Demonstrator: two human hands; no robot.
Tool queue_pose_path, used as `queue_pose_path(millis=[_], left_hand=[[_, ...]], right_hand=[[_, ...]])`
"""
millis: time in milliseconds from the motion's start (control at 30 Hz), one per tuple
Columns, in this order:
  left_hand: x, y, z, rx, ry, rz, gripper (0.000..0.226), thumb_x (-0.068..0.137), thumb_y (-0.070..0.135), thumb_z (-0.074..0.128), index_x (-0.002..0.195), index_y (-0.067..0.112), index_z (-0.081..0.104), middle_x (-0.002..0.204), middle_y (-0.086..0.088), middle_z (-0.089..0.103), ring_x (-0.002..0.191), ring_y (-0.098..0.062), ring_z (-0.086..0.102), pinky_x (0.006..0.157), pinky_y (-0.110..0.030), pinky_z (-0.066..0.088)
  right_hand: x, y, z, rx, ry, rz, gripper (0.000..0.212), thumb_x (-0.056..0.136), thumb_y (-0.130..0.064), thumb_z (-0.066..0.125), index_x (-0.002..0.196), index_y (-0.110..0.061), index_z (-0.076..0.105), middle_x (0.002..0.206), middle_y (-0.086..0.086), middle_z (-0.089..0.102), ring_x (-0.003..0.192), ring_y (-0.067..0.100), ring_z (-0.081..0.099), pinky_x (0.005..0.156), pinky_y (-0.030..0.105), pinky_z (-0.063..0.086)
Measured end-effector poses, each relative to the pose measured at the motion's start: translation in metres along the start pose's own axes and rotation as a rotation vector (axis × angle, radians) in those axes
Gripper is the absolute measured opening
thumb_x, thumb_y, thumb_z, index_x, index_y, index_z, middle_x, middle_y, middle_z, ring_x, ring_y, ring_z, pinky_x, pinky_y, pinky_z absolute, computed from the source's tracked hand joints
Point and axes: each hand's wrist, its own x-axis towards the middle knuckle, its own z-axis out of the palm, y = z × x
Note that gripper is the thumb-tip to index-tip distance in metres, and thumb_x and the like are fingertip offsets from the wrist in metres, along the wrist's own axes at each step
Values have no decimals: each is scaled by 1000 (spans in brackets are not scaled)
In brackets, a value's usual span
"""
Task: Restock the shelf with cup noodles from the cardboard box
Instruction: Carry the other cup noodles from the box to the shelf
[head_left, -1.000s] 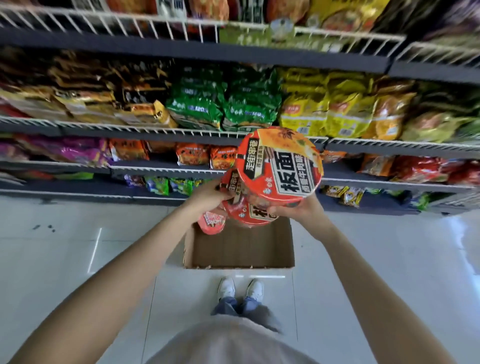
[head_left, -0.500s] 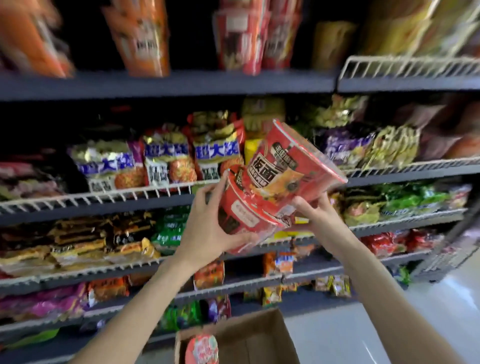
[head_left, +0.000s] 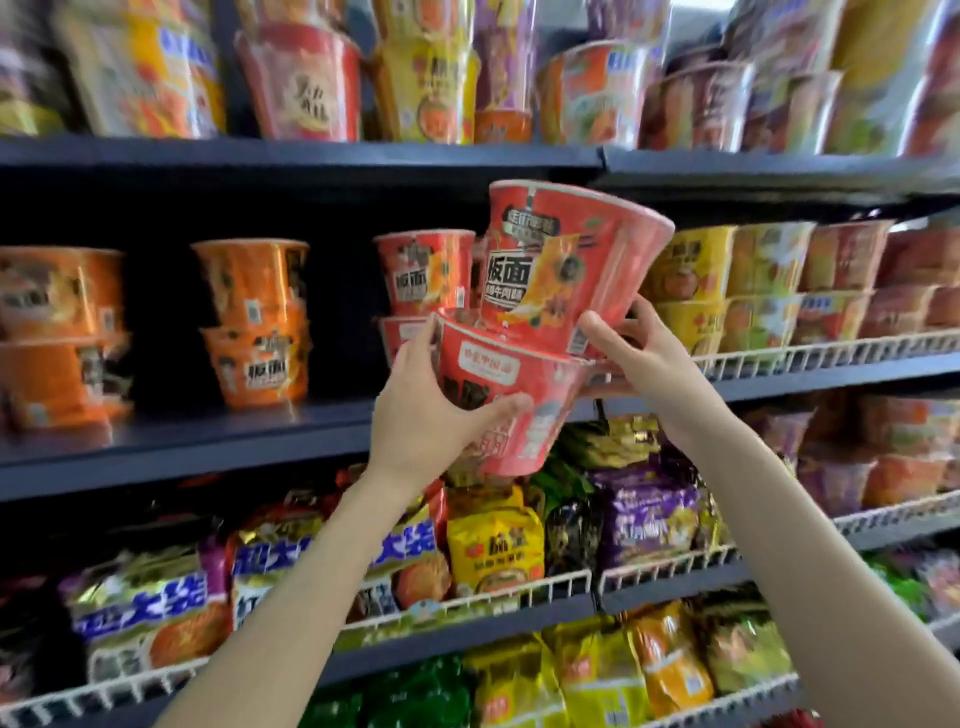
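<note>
red cup noodles — orange splash

dark shelf, orange cups, red cups

upper cup on lower cup | shelf behind

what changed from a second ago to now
Both hands have lifted the two red cup noodle bowls from above the floor box up to the shelf of matching red bowls. The view tilted upward, so the box is out of frame. Unchanged: the left hand grips the lower bowl, and the right hand supports the upper bowl.
</note>
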Motion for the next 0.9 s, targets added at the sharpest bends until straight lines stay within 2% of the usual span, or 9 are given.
queue_pose_path(millis=[100,200,267,367,433,567,733,800,900], left_hand=[[38,1,34,15,29,-39,113,46,82,68,140,29,33,133,12,53,122,-7,51,100,-37,46],[65,-3,67,-16,43,-119,100,52,74,69,135,29,38,125,13,58,116,-8,55,94,-30,45],[76,-7,83,-46,46,-167,92,58,67,72,135,28,40,121,14,58,109,-4,54,92,-26,43],[82,-17,94,-71,48,-201,74,65,55,76,127,34,42,100,28,52,90,8,49,81,-13,38],[83,-26,93,-54,61,-210,64,65,56,75,116,42,40,94,33,49,87,11,50,76,-11,40],[80,-44,67,3,89,-245,79,51,81,65,118,44,45,110,22,60,105,-7,59,93,-42,49],[72,-56,19,81,162,-265,84,50,77,61,124,41,44,112,18,60,105,-8,58,93,-41,48],[69,-64,3,71,193,-282,96,52,75,64,134,32,41,121,11,59,110,-11,57,95,-42,48],[65,-73,-14,-29,276,-339,94,65,54,75,142,22,31,132,5,52,116,-10,52,93,-31,45]], right_hand=[[44,1,-17,-72,39,-35,106,60,-69,68,146,-26,25,125,-4,59,103,18,66,81,39,58],[79,10,-26,-110,39,-40,92,75,-52,70,146,-16,23,132,1,53,104,14,62,60,18,56],[97,20,-30,-160,25,-37,87,77,-47,71,145,-14,26,130,0,52,103,12,59,56,13,52],[113,34,-32,-205,-14,-50,88,76,-47,72,144,-15,27,130,0,52,103,13,59,70,23,56],[118,40,-28,-208,-53,-70,91,73,-49,73,144,-16,27,127,-3,53,103,13,60,78,31,57],[114,43,-8,-198,-130,-127,102,63,-60,72,144,-17,27,125,-5,56,105,9,60,89,39,55],[107,36,40,-220,-157,-228,92,72,-56,71,144,-18,28,132,-4,55,107,5,55,89,25,46],[108,32,62,-235,-171,-268,95,71,-61,70,144,-17,27,137,-3,52,119,11,54,92,29,45],[110,26,95,-272,-188,-320,100,71,-65,67,147,-18,22,145,0,44,129,17,47,99,37,43]])
